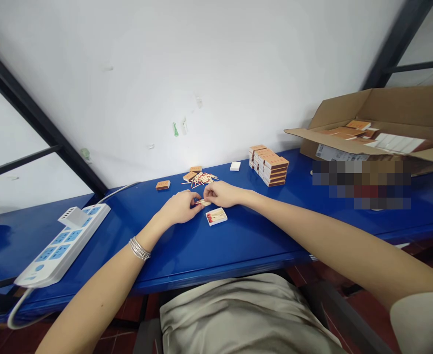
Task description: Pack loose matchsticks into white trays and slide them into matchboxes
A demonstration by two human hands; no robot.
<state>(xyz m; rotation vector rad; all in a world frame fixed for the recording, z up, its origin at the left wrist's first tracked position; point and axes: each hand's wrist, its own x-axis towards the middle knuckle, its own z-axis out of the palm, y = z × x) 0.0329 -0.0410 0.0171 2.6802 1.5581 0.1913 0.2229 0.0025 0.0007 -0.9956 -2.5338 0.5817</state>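
Observation:
My left hand (pixel 179 207) and my right hand (pixel 220 193) meet over the blue table (pixel 238 246), their fingertips pinching a small bunch of wooden matches (pixel 203 202) between them. Just below my right hand lies an open white matchbox tray (pixel 216 216), holding red-tipped matches. Beyond my hands is a loose pile of matches (pixel 201 179), with a few orange-brown matchboxes (pixel 190 176) beside it. An orange matchbox (pixel 163 185) lies apart to the left. Silver bangles (pixel 139 248) circle my left wrist.
Stacked matchboxes (pixel 270 167) and a small white box (pixel 234 166) stand at the back of the table, against a white wall (pixel 165 73). On the left lies a white power strip (pixel 59 246). An open cardboard carton (pixel 371 128) holding matchboxes sits at right, partly blurred out.

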